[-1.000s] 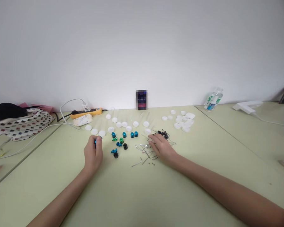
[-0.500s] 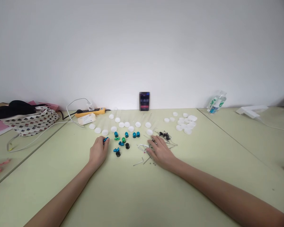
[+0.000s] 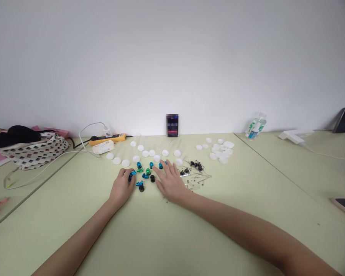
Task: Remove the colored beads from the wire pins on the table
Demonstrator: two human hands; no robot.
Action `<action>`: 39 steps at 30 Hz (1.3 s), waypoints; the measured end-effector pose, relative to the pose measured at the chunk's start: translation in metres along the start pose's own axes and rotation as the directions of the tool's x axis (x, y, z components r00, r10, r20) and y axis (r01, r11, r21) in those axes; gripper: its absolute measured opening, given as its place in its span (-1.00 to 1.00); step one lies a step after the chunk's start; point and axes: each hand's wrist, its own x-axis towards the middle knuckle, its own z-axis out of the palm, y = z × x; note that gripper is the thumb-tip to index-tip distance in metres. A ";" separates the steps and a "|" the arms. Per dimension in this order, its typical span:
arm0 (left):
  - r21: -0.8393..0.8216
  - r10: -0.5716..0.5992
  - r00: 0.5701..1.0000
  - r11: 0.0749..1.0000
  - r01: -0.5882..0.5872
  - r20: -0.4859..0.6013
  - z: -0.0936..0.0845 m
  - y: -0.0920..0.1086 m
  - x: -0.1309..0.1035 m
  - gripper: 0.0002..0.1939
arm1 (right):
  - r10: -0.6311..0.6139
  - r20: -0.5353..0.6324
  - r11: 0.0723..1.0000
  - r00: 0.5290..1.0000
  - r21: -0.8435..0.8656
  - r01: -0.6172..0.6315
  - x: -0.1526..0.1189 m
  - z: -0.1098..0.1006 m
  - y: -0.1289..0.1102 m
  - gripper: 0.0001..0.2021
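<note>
my half-closed left hand (image 3: 121, 190) is holding blue parts (image 3: 132, 174); a loose pinch could let one roll. my right hand (image 3: 172, 186) is spreading wide, seemingly holding nothing; a low fingertip could topple the black part (image 3: 152, 178), which is sitting just left of its thumb and forefinger.

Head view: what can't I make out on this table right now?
All in the head view:
- Whether the right hand grips anything: its own back and fingers hide it.
- The full shape of the blue pieces at the left hand: fingers cover them.
- The upright screen: pixelated.
- Writing on the white block: too small.
</note>
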 end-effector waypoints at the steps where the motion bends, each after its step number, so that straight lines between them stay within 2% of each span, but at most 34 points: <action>1: -0.013 0.006 1.000 1.000 -0.006 0.001 0.000 0.001 0.000 -0.64 | 0.009 -0.004 1.000 1.000 0.010 -0.009 0.005 0.003 -0.001 -0.56; 7: -0.078 0.020 1.000 0.997 -0.020 -0.007 -0.004 0.008 -0.003 -0.62 | -0.016 -0.009 1.000 1.000 0.014 0.016 0.023 0.015 0.003 -0.57; 11: -0.081 0.033 0.988 0.996 -0.045 -0.148 -0.009 0.020 -0.008 -0.67 | -0.069 0.008 0.997 0.998 0.019 0.069 0.025 0.024 0.009 -0.61; 14: -0.111 0.116 0.958 0.982 -0.150 -0.262 -0.011 0.035 -0.017 -0.73 | -0.046 -0.007 0.999 0.999 0.021 0.047 0.025 0.029 0.013 -0.58; 16: -0.149 0.213 0.934 0.953 -0.263 -0.287 -0.011 0.046 -0.025 -0.78 | -0.004 -0.015 1.000 1.000 0.016 0.004 0.026 0.031 0.015 -0.52; 17: -0.178 0.266 0.926 0.931 -0.318 -0.266 -0.010 0.052 -0.030 -0.80 | 0.022 -0.015 1.000 1.000 0.011 -0.022 0.026 0.031 0.016 -0.50; 19: -0.254 0.371 0.915 0.880 -0.401 -0.157 -0.008 0.064 -0.039 -0.83 | 0.074 -0.006 0.997 0.997 -0.006 -0.074 0.026 0.030 0.018 -0.51; 22: -0.363 0.467 0.884 0.830 -0.423 0.038 -0.007 0.080 -0.051 -0.82 | 0.130 0.013 0.991 0.991 -0.024 -0.129 0.026 0.027 0.019 -0.58; 26: -0.413 0.453 0.873 0.840 -0.351 0.181 -0.006 0.092 -0.055 -0.84 | 0.150 0.031 0.989 0.988 -0.022 -0.149 0.027 0.025 0.021 -0.59; 29: -0.435 0.392 0.891 0.860 -0.266 0.231 -0.005 0.093 -0.053 -0.85 | 0.160 0.022 0.987 0.987 -0.010 -0.160 0.026 0.024 0.023 -0.59; 31: -0.482 0.321 0.915 0.859 -0.172 0.246 -0.003 0.091 -0.050 -0.84 | 0.161 -0.030 0.987 0.987 0.017 -0.161 0.024 0.022 0.024 -0.61; 35: -0.635 0.153 0.948 0.770 0.063 0.280 0.003 0.086 -0.044 -0.77 | 0.114 -0.137 0.991 0.984 0.079 -0.104 0.018 0.016 0.024 -0.67; 39: -0.696 0.051 0.966 0.702 0.147 0.255 0.005 0.082 -0.041 -0.77 | 0.086 -0.059 0.996 0.995 -0.013 -0.086 0.018 0.014 0.020 -0.54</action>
